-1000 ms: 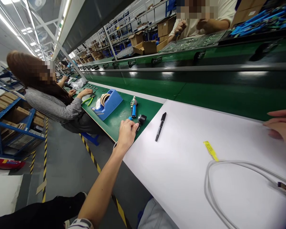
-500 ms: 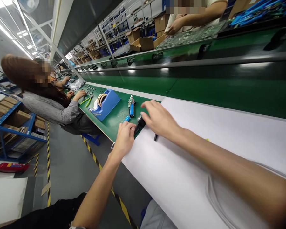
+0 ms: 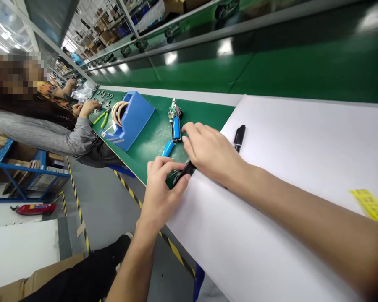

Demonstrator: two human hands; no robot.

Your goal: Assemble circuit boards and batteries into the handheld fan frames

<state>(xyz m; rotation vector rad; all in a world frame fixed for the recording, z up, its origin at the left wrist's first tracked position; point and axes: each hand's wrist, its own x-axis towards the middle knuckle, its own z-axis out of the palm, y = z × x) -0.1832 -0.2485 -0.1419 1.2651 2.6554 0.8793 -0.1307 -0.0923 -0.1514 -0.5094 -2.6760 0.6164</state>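
Note:
The thumb and fingers of my left hand are closed around a slim black plastic part at the edge of the white sheet. My right hand lies beside it, fingers bent and slightly apart, its thumb side over the far end of the part. No object shows between these fingertips. Just beyond are a loose blue cylindrical cell and an opened device with a blue cell and a green circuit board. A black marker pen rests on the sheet behind my right wrist.
A blue tape dispenser with tan rolls stands on the green bench. Green-handled pliers lie past it, near a co-worker's hand. Yellow printed tape is at the right. A green conveyor runs behind.
The view has shifted closer to the bench and tilted down. My left hand's grip on the black part now shows. The marker pen and yellow tape have come into clearer view.

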